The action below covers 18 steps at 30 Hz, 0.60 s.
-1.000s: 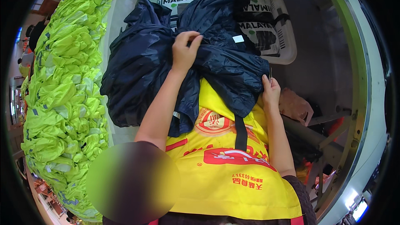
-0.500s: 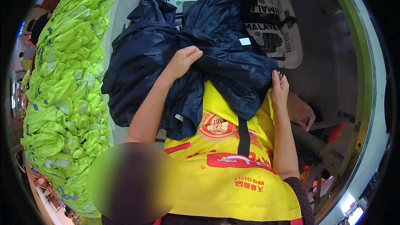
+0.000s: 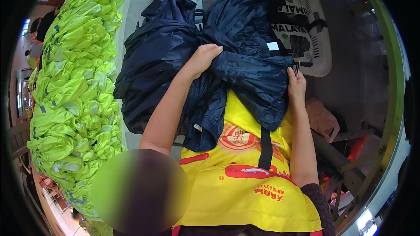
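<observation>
A dark navy garment point(image 3: 256, 76) of thin, shiny fabric stretches between my hands, with a gathered edge at its right end. My left hand point(image 3: 204, 60) is closed on a fold near the middle. My right hand point(image 3: 297, 86) pinches the gathered edge. Dark, slim points of a small metal tool point(image 3: 298, 66), perhaps thread snips, stick up from that hand. A small white label point(image 3: 272, 46) shows on navy fabric just beyond. More navy cloth point(image 3: 159, 74) is bunched to the left, and some hangs over my yellow apron point(image 3: 245, 196).
A white plastic basket point(image 3: 324, 54) holding packs in printed wrapping stands behind the garment. Along the left lies a long heap of neon-yellow garments point(image 3: 81, 87). A crumpled, translucent bag point(image 3: 323, 120) and a metal frame point(image 3: 389, 83) are at the right.
The view has shifted slightly, so the surroundings sit further right. Both hands have moved a little away from me with the garment, keeping their grip.
</observation>
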Tool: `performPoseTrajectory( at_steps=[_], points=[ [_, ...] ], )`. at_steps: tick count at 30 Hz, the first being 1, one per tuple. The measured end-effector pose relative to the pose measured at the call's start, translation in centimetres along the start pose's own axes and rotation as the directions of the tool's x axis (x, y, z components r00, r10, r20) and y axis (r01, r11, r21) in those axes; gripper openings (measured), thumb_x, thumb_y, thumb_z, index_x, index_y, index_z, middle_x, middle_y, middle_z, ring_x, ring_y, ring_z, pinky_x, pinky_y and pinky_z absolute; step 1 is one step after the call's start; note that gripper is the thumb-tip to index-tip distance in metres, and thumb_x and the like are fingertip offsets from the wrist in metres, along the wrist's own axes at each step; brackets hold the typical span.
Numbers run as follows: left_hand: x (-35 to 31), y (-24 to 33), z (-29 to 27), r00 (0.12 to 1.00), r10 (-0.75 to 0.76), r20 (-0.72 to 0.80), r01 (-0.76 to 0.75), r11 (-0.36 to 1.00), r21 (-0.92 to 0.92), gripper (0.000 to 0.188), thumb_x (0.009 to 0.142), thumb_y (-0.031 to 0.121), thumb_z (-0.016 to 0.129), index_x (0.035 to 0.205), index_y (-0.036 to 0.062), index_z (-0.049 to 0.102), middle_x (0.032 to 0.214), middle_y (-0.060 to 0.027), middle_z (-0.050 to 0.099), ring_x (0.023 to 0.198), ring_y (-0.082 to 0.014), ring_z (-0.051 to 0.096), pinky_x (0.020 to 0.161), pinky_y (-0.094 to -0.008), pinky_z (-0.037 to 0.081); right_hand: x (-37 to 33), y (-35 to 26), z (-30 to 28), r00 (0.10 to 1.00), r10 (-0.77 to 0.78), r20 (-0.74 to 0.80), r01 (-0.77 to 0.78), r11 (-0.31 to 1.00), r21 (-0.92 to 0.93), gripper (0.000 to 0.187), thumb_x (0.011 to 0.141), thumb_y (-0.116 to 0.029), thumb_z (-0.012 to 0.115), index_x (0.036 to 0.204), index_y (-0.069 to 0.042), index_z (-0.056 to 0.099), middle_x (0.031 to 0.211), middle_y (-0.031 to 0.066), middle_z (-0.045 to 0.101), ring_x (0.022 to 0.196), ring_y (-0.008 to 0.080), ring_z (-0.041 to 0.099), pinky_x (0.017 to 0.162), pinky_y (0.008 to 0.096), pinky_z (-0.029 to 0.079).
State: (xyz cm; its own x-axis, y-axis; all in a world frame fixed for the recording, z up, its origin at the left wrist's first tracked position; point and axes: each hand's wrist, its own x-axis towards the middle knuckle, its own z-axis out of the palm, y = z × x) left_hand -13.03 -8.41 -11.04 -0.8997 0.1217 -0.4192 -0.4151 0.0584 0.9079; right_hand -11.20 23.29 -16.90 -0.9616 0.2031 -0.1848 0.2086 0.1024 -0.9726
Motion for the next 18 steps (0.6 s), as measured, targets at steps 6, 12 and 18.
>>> performPoseTrajectory(
  at_steps=[6,12,18],
  points=[
    [-0.8,1.8,-0.2,0.985,-0.14,0.1,0.141,0.99,-0.001,0.021,0.083,0.02,0.062,0.093,0.0016,0.06,0.088,-0.0032,0.06,0.083,-0.011,0.053,0.076,-0.0236,0.042,0.1,-0.5,-0.2,0.996,0.088,0.02,-0.088,0.996,0.009,0.026,0.088,-0.025,0.059,0.071,-0.006,0.056,0.065,-0.0066,0.046,0.061,0.0038,0.036,0.056,0.0215,0.032],
    [-2.9,2.3,0.3,0.988,0.031,0.152,-0.056,0.985,0.165,0.039,0.072,0.001,0.069,0.107,0.0017,0.051,0.099,-0.0056,0.056,0.093,-0.0136,0.055,0.087,-0.0252,0.043,-1.0,-2.8,-1.3,0.962,0.218,0.167,-0.271,0.852,0.447,0.018,0.087,-0.023,0.06,0.088,-0.005,0.059,0.076,-0.0031,0.059,0.068,0.0059,0.052,0.066,0.0202,0.043],
    [-3.9,1.6,-0.1,0.978,0.059,0.198,-0.069,0.997,0.041,0.035,0.076,-0.003,0.058,0.111,-0.0011,0.051,0.103,-0.007,0.056,0.098,-0.0138,0.054,0.089,-0.0261,0.042,-3.2,-5.3,-4.4,0.934,0.223,0.281,-0.315,0.885,0.343,0.014,0.086,-0.025,0.062,0.09,-0.012,0.058,0.061,-0.0083,0.042,0.046,0.0011,0.034,0.04,0.0164,0.026]
  ],
)
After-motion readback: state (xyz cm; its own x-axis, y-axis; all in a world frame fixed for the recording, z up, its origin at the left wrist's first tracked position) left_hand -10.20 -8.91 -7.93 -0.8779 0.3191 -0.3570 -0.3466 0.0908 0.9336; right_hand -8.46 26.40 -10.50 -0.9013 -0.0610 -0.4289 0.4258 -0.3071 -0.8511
